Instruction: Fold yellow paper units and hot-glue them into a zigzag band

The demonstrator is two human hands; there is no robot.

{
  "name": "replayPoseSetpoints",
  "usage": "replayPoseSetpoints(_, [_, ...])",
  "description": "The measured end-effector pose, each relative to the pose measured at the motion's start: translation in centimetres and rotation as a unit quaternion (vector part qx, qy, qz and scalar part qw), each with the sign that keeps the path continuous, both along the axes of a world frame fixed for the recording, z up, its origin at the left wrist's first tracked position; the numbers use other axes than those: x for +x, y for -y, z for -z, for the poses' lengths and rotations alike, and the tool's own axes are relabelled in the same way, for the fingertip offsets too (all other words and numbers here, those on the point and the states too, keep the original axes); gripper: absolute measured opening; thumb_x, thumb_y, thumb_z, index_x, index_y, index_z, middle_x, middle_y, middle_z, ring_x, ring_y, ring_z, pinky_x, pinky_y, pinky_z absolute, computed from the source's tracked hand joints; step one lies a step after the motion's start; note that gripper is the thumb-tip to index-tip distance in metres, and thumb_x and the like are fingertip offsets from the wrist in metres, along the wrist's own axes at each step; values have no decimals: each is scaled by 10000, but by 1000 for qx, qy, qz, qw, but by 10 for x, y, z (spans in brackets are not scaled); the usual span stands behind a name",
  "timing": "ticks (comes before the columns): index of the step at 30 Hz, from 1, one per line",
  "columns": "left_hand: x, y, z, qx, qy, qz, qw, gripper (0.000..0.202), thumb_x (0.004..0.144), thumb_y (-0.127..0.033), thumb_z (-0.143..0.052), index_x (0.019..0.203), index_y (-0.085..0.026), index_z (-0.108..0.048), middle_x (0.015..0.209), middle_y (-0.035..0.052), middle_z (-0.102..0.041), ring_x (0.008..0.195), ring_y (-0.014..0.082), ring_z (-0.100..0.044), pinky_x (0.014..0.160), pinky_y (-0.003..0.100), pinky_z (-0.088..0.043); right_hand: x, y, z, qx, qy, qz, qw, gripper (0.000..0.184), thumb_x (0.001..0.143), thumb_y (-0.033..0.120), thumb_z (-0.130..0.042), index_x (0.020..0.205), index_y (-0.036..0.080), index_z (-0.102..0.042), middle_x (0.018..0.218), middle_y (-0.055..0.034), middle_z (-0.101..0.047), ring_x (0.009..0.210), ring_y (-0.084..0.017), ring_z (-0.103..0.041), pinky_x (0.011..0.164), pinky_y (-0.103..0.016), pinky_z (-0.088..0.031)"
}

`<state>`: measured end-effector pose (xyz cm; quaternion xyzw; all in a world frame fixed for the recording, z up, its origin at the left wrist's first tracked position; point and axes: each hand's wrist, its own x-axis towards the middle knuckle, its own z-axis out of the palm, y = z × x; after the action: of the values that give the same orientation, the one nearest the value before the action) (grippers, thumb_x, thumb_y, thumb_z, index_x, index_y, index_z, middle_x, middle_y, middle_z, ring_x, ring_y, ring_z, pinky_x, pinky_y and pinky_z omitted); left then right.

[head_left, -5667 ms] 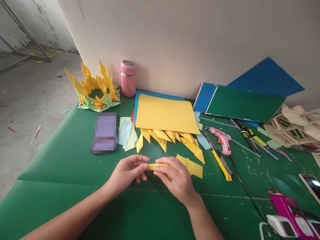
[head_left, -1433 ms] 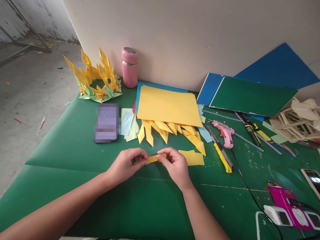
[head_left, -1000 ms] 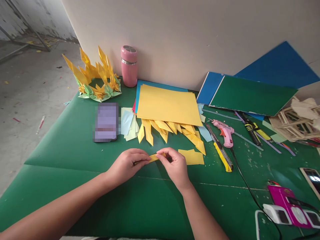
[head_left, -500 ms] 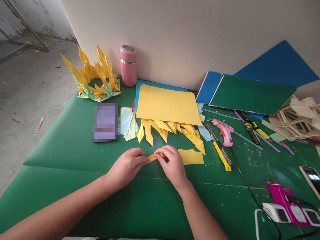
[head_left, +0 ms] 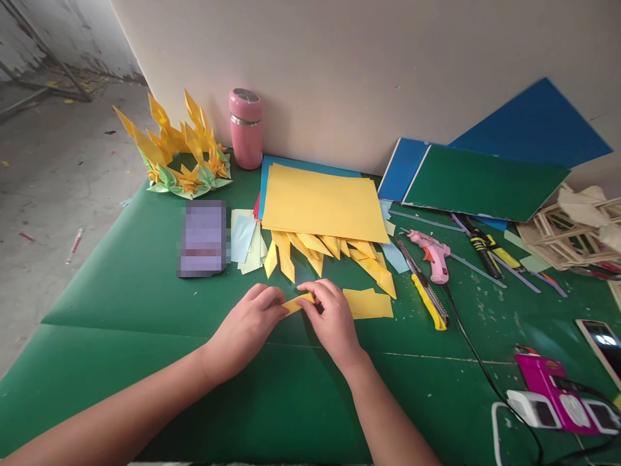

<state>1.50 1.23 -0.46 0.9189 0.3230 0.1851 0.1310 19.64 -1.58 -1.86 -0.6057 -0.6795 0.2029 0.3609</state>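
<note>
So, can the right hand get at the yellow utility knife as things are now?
Probably yes. The yellow utility knife lies on the mat right of the right hand, with only flat yellow paper pieces between. But it and the left hand pinch the folded yellow strip.

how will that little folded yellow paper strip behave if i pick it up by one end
Probably very light: the folded yellow strip is thin paper, pinched between the fingertips of the left hand and right hand. Folded over, it looks stiffer than a flat sheet, yet may sag from one end. It likely creases easily under a hard grip.
</note>
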Motion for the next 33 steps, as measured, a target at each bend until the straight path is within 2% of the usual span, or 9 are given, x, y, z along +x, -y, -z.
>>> replayPoseSetpoints(3, [0, 0, 0, -14, 14, 26, 999, 256, 946, -127, -377, 954, -176, -628, 931, 51, -606, 820, 163, -544, 748, 280, -514, -1, 0, -1, -1, 8, 6, 1000, 142, 896, 217, -525, 995, 200, -626, 809, -42, -583, 747, -193, -543, 655, -300, -457])
replayPoseSetpoints(8, [-1, 1, 4, -10, -14, 44, 999, 337, 881, -27, -357, 1021, -190, -616, 935, 50, -606, 787, 154, -551, 707, 261, -510, -1, 0, 0, 3, 26, 17, 1000, 181, 902, 248, -524, 1056, 209, -610, 785, -32, -560, 736, -191, -523, 649, -298, -449])
replayPoseSetpoints(17, [-1, 1, 4, -9, -53, 42, 998, 340, 894, -58, -356, 1047, -198, -626, 930, 52, -614, 749, 160, -546, 656, 266, -499, -1, -2, 1, -7, 24, 28, 999, 190, 895, 251, -540, 1066, 191, -598, 743, -18, -535, 702, -183, -509, 642, -296, -453])
replayPoseSetpoints(22, [-2, 0, 6, -25, -31, 38, 998, 331, 941, -127, -335, 1047, -211, -637, 905, 39, -611, 733, 155, -539, 655, 269, -499, 0, -1, -3, 37, 17, 40, 998, 209, 911, 241, -498, 1097, 206, -586, 850, -47, -563, 758, -190, -533, 660, -310, -466])
replayPoseSetpoints(25, [-2, -1, 6, -18, -30, 37, 999, 325, 940, -125, -353, 1065, -216, -639, 936, 40, -619, 747, 153, -549, 680, 274, -507, 1, 7, -11, 72, 46, 22, 996, 154, 918, 220, -499, 926, 220, -653, 831, -51, -581, 780, -194, -525, 678, -317, -452])
replayPoseSetpoints(27, [-2, -1, 5, -15, -34, 42, 998, 318, 932, -115, -371, 1071, -217, -638, 952, 39, -627, 759, 155, -562, 693, 273, -514, 1, 15, -16, 76, 88, -12, 993, 204, 925, 206, -497, 851, 224, -686, 764, -46, -580, 741, -191, -500, 658, -319, -433])
replayPoseSetpoints(33, [-1, -3, -1, -23, -14, 43, 999, 302, 926, -99, -372, 1003, -191, -648, 975, 47, -647, 788, 151, -611, 745, 269, -523, -2, 37, -13, 74, 123, -47, 989, 254, 943, 187, -470, 1058, 191, -696, 744, -50, -565, 709, -182, -471, 622, -312, -417])
